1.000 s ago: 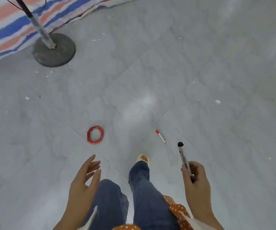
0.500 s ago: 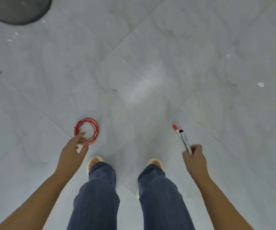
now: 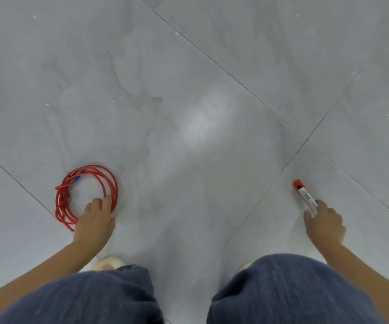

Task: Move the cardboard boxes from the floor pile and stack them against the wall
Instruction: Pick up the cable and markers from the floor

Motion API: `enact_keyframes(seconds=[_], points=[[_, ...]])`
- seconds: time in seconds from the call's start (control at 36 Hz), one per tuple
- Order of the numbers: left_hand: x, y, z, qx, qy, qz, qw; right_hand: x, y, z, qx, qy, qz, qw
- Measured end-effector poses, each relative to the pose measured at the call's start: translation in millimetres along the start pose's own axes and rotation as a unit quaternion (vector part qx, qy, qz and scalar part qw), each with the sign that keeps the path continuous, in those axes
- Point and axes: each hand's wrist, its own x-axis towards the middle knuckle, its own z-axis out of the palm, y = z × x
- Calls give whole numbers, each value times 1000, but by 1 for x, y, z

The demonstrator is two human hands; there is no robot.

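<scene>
grey tile floor [image 3: 189,78] | left hand [image 3: 95,220] fingers on red cable coil [image 3: 86,195] | right hand [image 3: 324,223] pinching red-capped marker [image 3: 304,195] | risk: loose loops snag, marker rolls away

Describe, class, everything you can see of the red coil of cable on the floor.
The red cable is a thin, plastic-looking cord wound into a loose round coil of several loops, lying flat on the grey tiled floor. Something small and blue, perhaps a connector, shows near its top. The strands bunch thicker on the left side. The left hand covers the coil's lower right, fingertips touching the strands there.
</scene>
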Motion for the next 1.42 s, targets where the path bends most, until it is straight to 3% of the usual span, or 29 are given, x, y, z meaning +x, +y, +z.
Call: enact_keyframes(seconds=[0.17, 0.28, 0.39, 0.64, 0.69, 0.78, 0.86, 0.97, 1.11, 1.25, 1.42], points=[[12, 8, -20, -2, -13, -35, 999, 2, -32, 6, 39, -43, 27, 998], [11, 16, -41, -86, -42, -47, 994, -26, -70, -2, 79, -72, -57, 993], [-11, 33, -99, -152, -20, -72, 986, -68, -93, -40, 53, -110, -133, 983], [-155, 65, -275, -363, -45, -103, 925, -185, -67, -216, 122, -137, -178, 967], [-192, 71, -316, -400, -82, -137, 903, -213, -52, -268, 132, -139, -205, 960], [-250, 74, -381, -486, -149, -177, 843, -260, -29, -352, 165, -165, -228, 945], [-315, 78, -441, -494, -166, -169, 837, -307, -4, -430, 200, -180, -240, 933], [-400, 91, -512, -490, -120, -126, 854, -362, 31, -516, 237, -159, -253, 924], [-497, 105, -577, -500, -34, -13, 865, -426, 79, -585, 304, -87, -263, 911], [-561, 115, -603, -488, 86, 71, 866, -480, 125, -599, 388, -21, -178, 904], [-582, 107, -597, -499, 141, 97, 849, -533, 151, -577, 455, 16, -46, 889]])
